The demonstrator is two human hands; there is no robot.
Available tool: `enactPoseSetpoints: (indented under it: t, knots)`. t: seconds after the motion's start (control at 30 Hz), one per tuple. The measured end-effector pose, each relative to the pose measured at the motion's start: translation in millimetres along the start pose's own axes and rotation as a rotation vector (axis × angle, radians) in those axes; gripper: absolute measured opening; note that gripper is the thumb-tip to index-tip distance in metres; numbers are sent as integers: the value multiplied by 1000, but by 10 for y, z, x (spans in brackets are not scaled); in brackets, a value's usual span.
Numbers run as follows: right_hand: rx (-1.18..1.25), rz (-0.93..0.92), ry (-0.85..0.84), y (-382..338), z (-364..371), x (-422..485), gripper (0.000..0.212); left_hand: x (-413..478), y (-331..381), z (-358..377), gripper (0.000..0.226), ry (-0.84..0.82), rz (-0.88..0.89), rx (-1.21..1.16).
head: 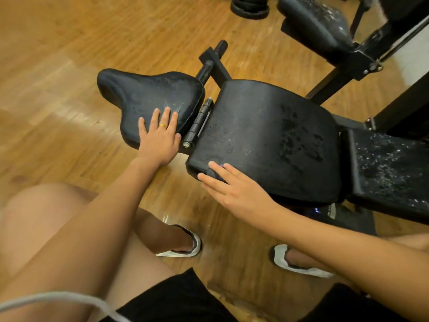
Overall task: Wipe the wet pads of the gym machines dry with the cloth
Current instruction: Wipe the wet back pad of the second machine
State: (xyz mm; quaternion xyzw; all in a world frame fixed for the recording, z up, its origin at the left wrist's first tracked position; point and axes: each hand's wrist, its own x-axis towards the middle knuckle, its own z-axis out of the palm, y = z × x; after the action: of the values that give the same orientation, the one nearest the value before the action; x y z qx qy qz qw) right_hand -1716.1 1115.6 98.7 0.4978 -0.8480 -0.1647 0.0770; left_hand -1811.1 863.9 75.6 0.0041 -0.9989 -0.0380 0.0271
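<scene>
Three black pads of a gym machine lie in a row. My left hand [160,135] rests flat, fingers spread, on the near edge of the saddle-shaped pad [144,94]. My right hand [234,187] lies with straight fingers on the near left corner of the wide middle pad [267,135], which shows damp blotches towards its right side. A small dark grey and purple patch [214,171] peeks out under those fingers; I cannot tell whether it is the cloth. The right pad [390,168] is covered in water droplets.
A fourth wet pad [318,22] sits on the black frame [357,63] at the top right. Weight plates [249,6] lie on the wooden floor [69,66] at the top. A hinge [199,123] joins the two left pads. My knees and shoes are below.
</scene>
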Motion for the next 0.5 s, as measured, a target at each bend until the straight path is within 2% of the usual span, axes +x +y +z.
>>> enactPoseSetpoints:
  t: [0.17, 0.23, 0.33, 0.5]
  knots:
    - [-8, 10, 0, -139, 37, 573, 50, -21, -9, -27, 59, -8, 12, -15]
    - [3, 17, -24, -122, 10, 580, 57, -17, -5, -43, 60, -21, 13, -16]
    - [43, 18, -13, -25, -24, 316, 64, -20, -14, -54, 60, -45, 2, -18]
    - [21, -65, 34, 278, 92, -525, 52, 9, -4, -47, 60, -48, -6, -21]
